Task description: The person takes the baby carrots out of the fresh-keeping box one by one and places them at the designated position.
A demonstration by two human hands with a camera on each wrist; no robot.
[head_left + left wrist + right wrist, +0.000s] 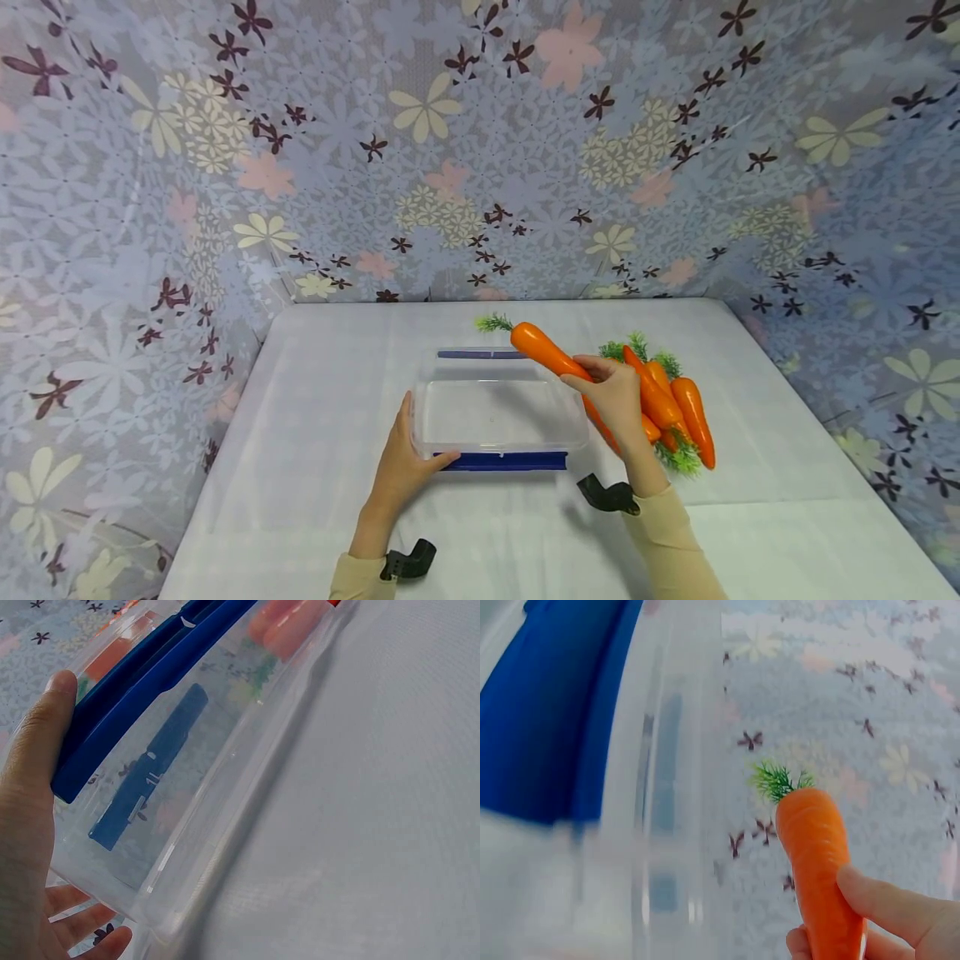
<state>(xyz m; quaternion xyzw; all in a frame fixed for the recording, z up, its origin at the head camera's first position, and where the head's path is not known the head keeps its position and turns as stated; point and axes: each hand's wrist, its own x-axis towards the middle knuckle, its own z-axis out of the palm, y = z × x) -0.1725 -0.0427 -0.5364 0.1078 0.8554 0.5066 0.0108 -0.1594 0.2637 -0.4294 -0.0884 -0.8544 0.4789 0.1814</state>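
Observation:
A clear plastic container without a lid stands on the white-covered table, with a blue clip along its near side and another along its far side. My left hand holds its near left corner; in the left wrist view the thumb lies by the blue clip and the other fingers reach round the end wall. Over the container's right part, my right hand pinches an orange carrot between thumb and fingers. Its green leafy end points up and to the left, beyond the far clip.
Several more carrots with green tops lie in a heap to the right of the container, partly behind my right hand. A flowered cloth hangs behind and at both sides of the table. Black straps circle both wrists.

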